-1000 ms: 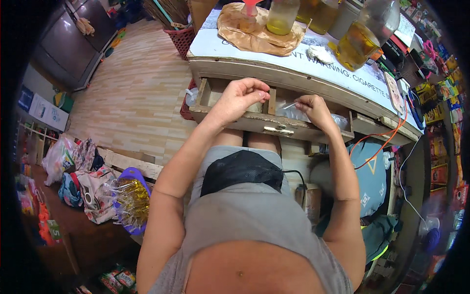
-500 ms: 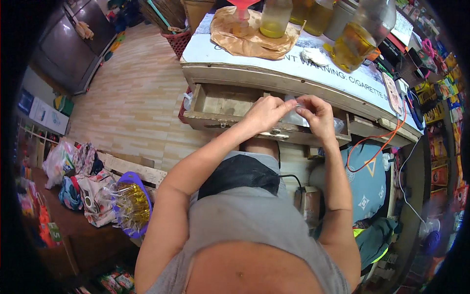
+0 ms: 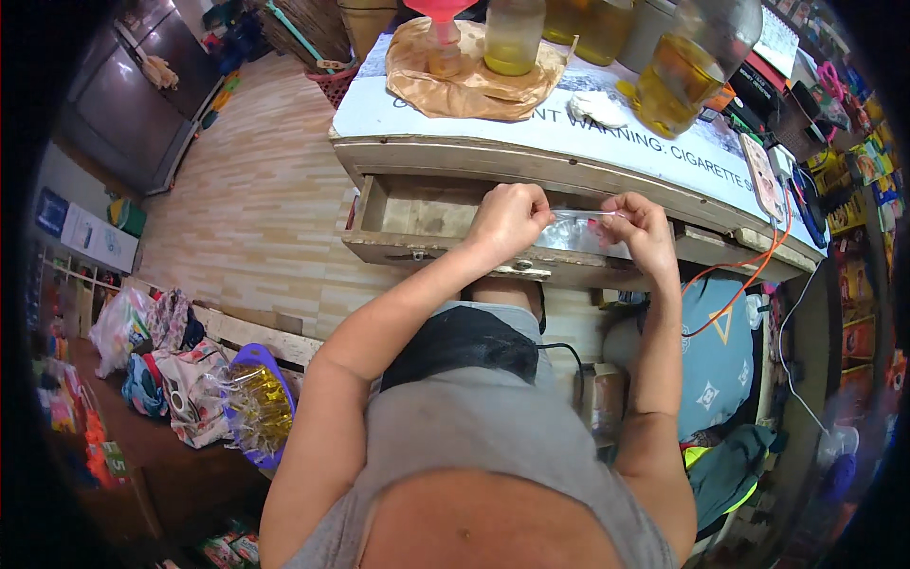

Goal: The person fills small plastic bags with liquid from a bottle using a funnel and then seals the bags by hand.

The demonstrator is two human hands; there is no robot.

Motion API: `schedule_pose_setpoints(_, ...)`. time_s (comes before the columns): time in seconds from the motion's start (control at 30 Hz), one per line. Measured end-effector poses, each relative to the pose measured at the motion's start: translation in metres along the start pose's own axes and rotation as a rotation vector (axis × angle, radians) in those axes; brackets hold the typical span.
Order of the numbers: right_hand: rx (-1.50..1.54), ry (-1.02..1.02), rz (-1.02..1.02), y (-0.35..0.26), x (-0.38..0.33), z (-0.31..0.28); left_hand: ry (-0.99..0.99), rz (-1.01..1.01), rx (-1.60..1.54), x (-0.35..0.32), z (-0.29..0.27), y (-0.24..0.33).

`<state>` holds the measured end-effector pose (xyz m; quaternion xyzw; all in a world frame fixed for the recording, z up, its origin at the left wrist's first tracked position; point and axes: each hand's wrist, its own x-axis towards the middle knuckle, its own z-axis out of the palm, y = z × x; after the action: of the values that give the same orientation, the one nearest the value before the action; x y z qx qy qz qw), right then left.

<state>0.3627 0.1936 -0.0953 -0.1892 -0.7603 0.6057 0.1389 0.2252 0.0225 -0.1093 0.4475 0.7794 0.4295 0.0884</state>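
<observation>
Between my two hands, over the pulled-out wooden drawer (image 3: 417, 204), a clear plastic bag (image 3: 573, 230) is stretched by its top edge. My left hand (image 3: 512, 213) pinches one end of that edge, its fingers closed. At the other end my right hand (image 3: 642, 228) grips the bag between thumb and fingers, and a small pinkish-red patch shows beside the thumb. On the tabletop beyond stand a small bottle with a red funnel (image 3: 443, 9) in it and a glass jar (image 3: 513, 38) of yellow oil, both on crumpled brown paper (image 3: 474, 98).
A large bottle of oil (image 3: 678, 81) stands right of the paper, near a white crumpled cloth (image 3: 599, 109). A phone (image 3: 761, 175) with an orange cable (image 3: 749, 266) lies at the table's right. Left of me, a purple basket (image 3: 286, 403) holds gold-coloured packets.
My hands have moved apart, the left one leftward and the right one rightward, drawing the bag's edge taut between them. The view has shifted slightly.
</observation>
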Motion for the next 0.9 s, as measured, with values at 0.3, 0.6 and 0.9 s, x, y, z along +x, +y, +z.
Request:
schedule_pose_setpoints(0.3,0.174,0.312,-0.123,-0.026,-0.005,-0.024,0.238,0.301,0.152,-0.006,0.001,-0.006)
schedule_pose_setpoints(0.6,0.155,-0.033,-0.172,-0.016,-0.038,0.075,-0.432,-0.388,-1.476,0.006,-0.013,0.003)
schedule_pose_setpoints(0.9,0.259,-0.154,0.034,0.013,-0.065,0.093,-0.278,-0.295,-1.353,0.004,-0.040,0.011)
